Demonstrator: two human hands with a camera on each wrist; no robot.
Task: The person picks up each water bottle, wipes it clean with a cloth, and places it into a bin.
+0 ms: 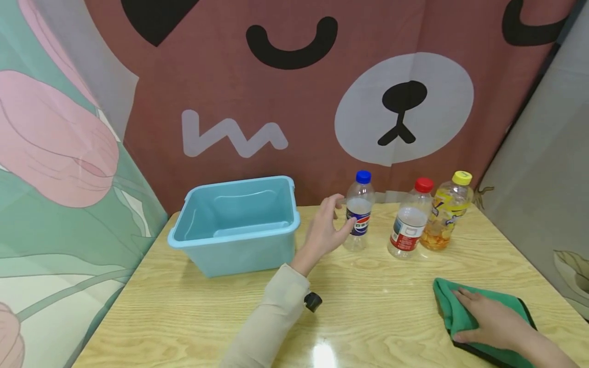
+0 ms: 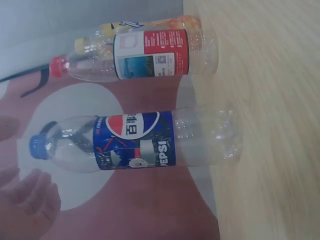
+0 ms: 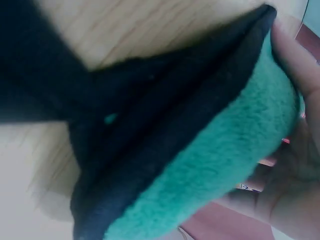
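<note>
Left hand (image 1: 323, 229) spread, holding nothing, blue-capped bottle (image 1: 362, 205) just right of it; right hand (image 1: 499, 324) grips green cloth (image 1: 448, 311) beneath.

In the head view, the left arm (image 1: 264, 329), sleeved to the wrist, is stretched toward one o'clock; the left hand (image 1: 324, 225) is held with thumb and fingers parted. At four o'clock, the right hand (image 1: 494, 322) is pointed toward ten, its back uppermost, its thumb set apart.

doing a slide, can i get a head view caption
Open left hand near a blue-capped Pepsi bottle, right hand resting on a folded green cloth.
</note>
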